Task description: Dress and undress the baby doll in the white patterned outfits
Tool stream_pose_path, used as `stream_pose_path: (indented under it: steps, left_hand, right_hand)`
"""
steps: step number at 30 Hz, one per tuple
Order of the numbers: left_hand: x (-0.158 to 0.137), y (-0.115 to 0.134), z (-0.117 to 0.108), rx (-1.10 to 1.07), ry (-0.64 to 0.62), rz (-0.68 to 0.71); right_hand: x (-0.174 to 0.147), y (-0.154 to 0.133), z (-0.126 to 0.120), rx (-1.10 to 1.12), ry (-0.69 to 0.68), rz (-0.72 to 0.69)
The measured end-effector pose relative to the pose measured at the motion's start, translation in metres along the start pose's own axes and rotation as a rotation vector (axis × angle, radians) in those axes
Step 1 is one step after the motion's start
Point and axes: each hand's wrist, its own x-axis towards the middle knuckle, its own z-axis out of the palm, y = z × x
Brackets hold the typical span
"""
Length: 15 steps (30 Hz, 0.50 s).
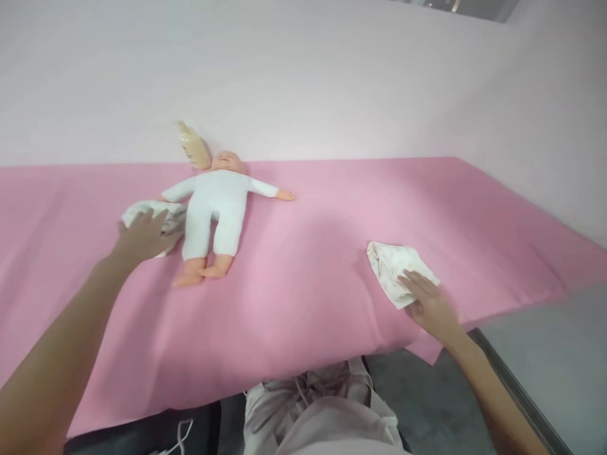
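Observation:
A baby doll in a white body suit lies on its back on the pink cloth, arms spread and feet toward me. Beside its legs, my left hand rests with fingers spread on a crumpled white cloth. Far to the right, my right hand lies with its fingers stretched over a folded white cloth with a faint pattern. Whether either thumb grips the fabric underneath is hidden.
By the doll's head a cream pump bottle leans against the pale wall. The pink cloth hangs over the front edge close to my lap. A white cord shows at the bottom left.

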Motion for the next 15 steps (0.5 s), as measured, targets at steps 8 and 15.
stream_pose_path:
  steps: [8, 15]
  left_hand:
    - [-0.052, 0.091, -0.046, 0.054, 0.310, 0.388]
    - [-0.119, 0.182, -0.108, -0.311, 0.227, 0.660]
  right_hand:
    - [0.018, 0.038, -0.015, 0.136, -0.018, 0.193]
    - [0.109, 0.002, -0.086, 0.160, 0.441, 0.212]
